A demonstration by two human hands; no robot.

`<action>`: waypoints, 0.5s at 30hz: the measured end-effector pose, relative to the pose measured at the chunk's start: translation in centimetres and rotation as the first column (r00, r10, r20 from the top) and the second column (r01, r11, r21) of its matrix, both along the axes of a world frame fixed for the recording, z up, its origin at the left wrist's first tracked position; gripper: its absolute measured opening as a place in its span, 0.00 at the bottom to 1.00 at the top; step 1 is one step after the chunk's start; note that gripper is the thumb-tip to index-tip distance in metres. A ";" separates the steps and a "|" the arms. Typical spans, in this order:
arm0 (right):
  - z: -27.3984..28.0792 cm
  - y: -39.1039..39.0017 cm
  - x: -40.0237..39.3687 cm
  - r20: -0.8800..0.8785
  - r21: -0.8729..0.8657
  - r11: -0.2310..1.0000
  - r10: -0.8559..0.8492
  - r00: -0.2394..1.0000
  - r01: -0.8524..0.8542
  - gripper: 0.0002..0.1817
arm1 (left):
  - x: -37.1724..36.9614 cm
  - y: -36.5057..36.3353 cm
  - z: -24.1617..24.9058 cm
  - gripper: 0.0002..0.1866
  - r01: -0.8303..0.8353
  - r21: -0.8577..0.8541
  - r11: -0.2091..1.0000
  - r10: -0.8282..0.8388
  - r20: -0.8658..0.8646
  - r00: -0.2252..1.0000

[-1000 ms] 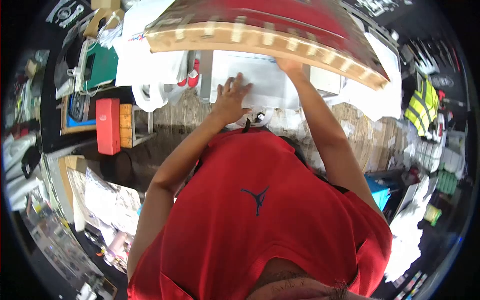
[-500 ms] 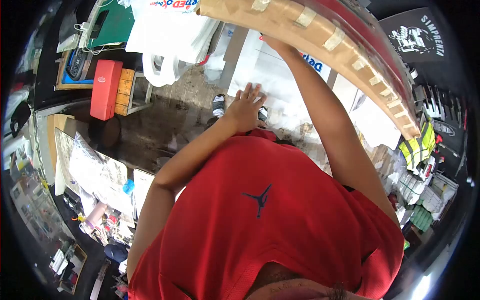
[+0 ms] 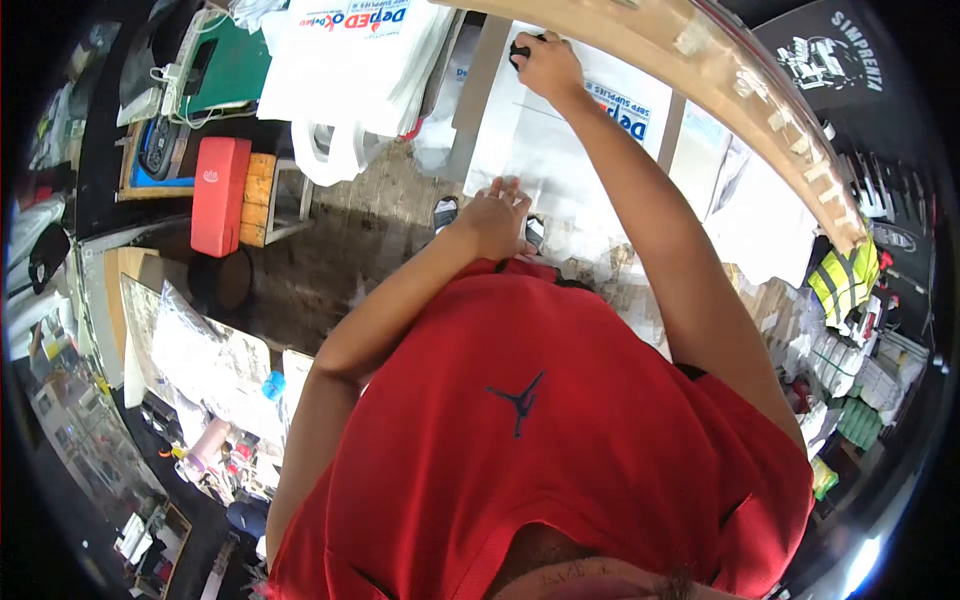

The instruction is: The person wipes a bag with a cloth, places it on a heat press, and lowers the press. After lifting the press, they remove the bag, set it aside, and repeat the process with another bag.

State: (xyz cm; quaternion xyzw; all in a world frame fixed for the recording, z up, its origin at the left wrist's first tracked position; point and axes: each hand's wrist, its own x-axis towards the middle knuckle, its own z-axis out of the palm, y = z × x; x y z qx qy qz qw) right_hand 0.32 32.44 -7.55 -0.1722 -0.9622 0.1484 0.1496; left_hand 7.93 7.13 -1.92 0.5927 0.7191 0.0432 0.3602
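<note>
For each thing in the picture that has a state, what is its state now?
white bag: lying flat, printed side up.
left hand: pressed flat on the bag's near edge.
right hand: closed around a small black object at the bag's far end.
hinged frame: lifted above the bag.
red case: closed.

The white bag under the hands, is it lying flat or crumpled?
Flat. The white bag lies spread smooth on the surface, its blue print readable; the left hand presses its near edge and the right hand its far end.
</note>
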 end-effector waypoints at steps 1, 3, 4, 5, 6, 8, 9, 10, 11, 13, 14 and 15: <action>0.7 0.1 -0.6 0.024 0.027 1.000 -0.011 1.000 0.011 0.11 | -0.3 0.3 -0.3 0.49 0.014 0.008 1.000 -0.014 -0.008 1.000; 0.5 -1.7 0.3 0.007 0.142 0.983 -0.121 0.993 0.119 0.10 | -0.5 0.7 -0.9 0.51 0.066 -0.059 0.996 -0.064 0.043 0.997; 0.3 -2.4 1.2 -0.047 0.151 0.974 -0.164 0.985 0.169 0.10 | -0.7 1.4 -0.2 0.51 0.091 -0.040 0.995 -0.089 0.047 0.995; 1.6 -3.7 2.7 -0.026 0.096 0.981 -0.166 0.986 0.168 0.12 | -1.0 1.8 1.0 0.53 0.153 -0.111 0.982 -0.150 0.042 0.988; 2.8 -4.7 4.6 -0.001 0.036 0.985 -0.168 0.986 0.168 0.13 | -1.1 1.9 1.5 0.54 0.214 -0.186 0.959 -0.210 0.042 0.977; 1.8 -3.5 8.5 -0.023 -0.001 0.980 -0.198 0.980 0.198 0.12 | -1.2 2.2 1.3 0.56 0.244 -0.183 0.952 -0.234 0.072 0.970; 1.5 -1.7 11.5 -0.054 -0.022 0.971 -0.240 0.969 0.240 0.11 | -1.4 2.6 2.2 0.56 0.217 -0.222 0.951 -0.203 0.081 0.976; 1.4 0.0 14.4 -0.083 -0.044 0.960 -0.280 0.957 0.277 0.11 | -1.5 2.7 2.5 0.56 0.187 -0.262 0.947 -0.169 0.090 0.982; 1.9 1.7 17.3 -0.095 -0.044 0.952 -0.305 0.947 0.303 0.12 | -1.6 2.8 1.5 0.55 0.200 -0.267 0.943 -0.186 0.077 0.980; 2.6 4.4 21.9 -0.099 0.006 0.928 -0.371 0.923 0.374 0.12 | -1.9 3.1 1.9 0.55 0.199 -0.268 0.943 -0.175 0.110 0.978; 2.6 5.1 23.2 -0.089 0.055 0.910 -0.404 0.910 0.410 0.11 | -2.0 3.3 2.2 0.54 0.179 -0.269 0.946 -0.146 0.137 0.980; 3.0 5.4 23.7 -0.085 0.069 0.919 -0.382 0.920 0.388 0.11 | -2.0 3.4 2.6 0.54 0.179 -0.264 0.948 -0.146 0.140 0.979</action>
